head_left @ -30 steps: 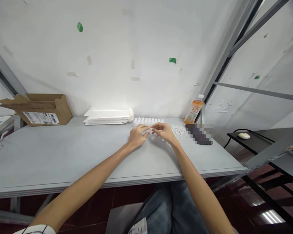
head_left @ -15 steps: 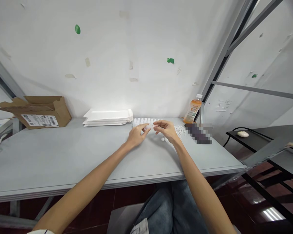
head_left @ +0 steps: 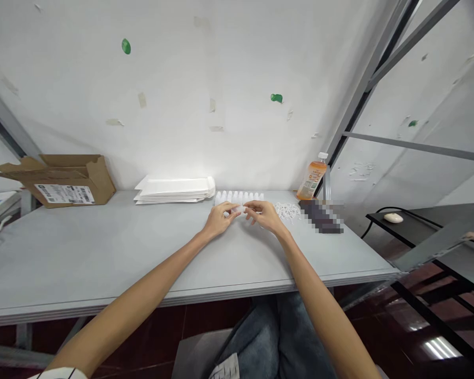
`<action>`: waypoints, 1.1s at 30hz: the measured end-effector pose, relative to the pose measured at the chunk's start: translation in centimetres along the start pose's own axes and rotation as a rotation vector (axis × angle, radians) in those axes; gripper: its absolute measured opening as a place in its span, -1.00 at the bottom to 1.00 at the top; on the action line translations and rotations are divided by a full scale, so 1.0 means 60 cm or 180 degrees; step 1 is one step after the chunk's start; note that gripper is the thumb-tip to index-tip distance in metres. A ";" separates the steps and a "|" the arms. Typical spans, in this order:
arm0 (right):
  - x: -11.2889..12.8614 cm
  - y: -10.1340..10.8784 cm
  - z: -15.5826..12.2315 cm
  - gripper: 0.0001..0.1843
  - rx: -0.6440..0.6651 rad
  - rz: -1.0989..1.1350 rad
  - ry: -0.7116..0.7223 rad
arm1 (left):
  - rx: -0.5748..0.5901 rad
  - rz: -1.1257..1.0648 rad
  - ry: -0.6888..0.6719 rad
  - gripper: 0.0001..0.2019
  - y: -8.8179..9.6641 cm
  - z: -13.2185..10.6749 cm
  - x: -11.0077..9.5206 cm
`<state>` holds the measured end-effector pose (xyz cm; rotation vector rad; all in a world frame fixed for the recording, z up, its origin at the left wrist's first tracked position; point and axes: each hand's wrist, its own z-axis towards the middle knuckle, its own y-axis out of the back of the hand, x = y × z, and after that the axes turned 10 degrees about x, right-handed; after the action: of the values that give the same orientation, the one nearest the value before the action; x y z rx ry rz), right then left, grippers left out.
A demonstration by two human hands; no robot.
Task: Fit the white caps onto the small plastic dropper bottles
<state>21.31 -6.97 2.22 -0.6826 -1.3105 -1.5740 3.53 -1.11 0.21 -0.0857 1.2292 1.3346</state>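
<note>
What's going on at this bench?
A seated person pinches a small white plastic piece between the fingertips of the left hand and right hand, above a grey table. Just behind stands a row of white plastic bottles; a heap of small white plastic loops lies beside the right hand.

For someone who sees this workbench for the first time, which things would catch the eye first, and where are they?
The left hand and right hand meet near the middle of the grey table, just in front of a row of small white bottles. Further left lie a stack of white envelopes and an open cardboard box; at far right stands an orange drink bottle.
</note>
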 end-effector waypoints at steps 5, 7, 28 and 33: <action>0.010 0.003 -0.006 -0.70 0.0110 0.0454 0.0009 | -0.0109 -0.0182 -0.0091 -0.64 0.001 0.000 -0.008; 0.012 0.002 -0.006 -0.70 0.0108 0.0593 0.0038 | -0.0150 -0.0183 -0.0139 -0.66 0.001 0.000 -0.009; 0.021 -0.007 -0.004 -0.68 -0.0068 0.1351 0.0103 | -0.0959 0.0955 -0.1221 -0.80 -0.012 -0.001 -0.006; 0.021 -0.008 -0.001 -0.71 -0.0204 0.1229 0.0174 | -0.0728 0.0227 -0.0625 -0.82 -0.007 0.005 -0.019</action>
<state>20.40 -7.40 3.11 -0.8691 -1.0191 -1.3128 4.32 -1.80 0.89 -0.0715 0.9194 1.5051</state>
